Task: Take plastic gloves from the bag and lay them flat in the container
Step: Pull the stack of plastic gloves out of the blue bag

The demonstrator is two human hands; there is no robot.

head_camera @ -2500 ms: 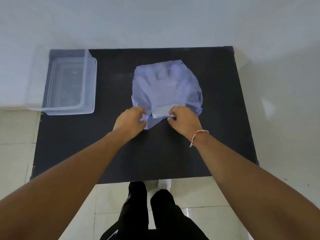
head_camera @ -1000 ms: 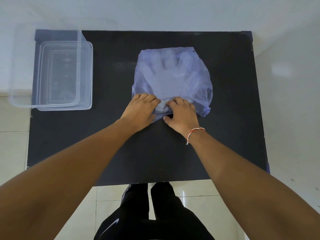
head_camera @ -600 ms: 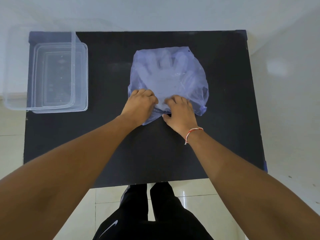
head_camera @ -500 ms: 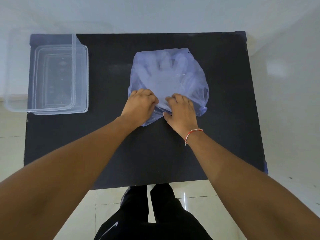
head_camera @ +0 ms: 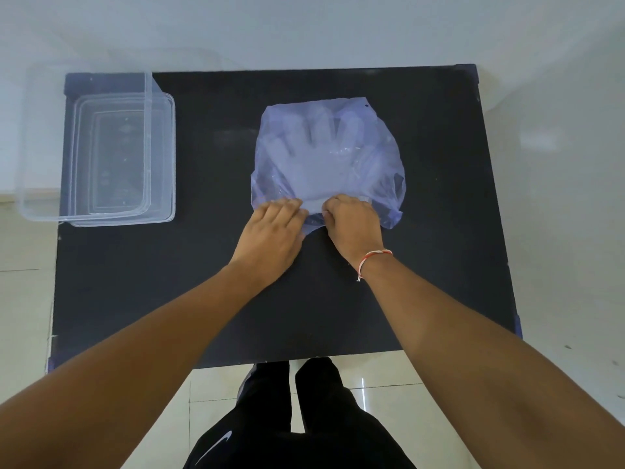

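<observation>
A thin bluish plastic bag lies flat in the middle of the black table, and the pale glove shapes inside show through it, fingers pointing away from me. My left hand rests palm down on the bag's near edge, its fingertips pinching the plastic. My right hand is curled beside it, gripping the same near edge at the bag's mouth. A clear rectangular container stands at the table's far left with nothing visible in it.
The black table ends close in front of my legs, and its left and right edges drop to a tiled floor. A white wall runs along the far side. A red-and-white thread circles my right wrist.
Both hands have stayed at the bag's near edge, working the opening; my fingers have drawn slightly apart. The bag has barely shifted, and the view moved a little.
</observation>
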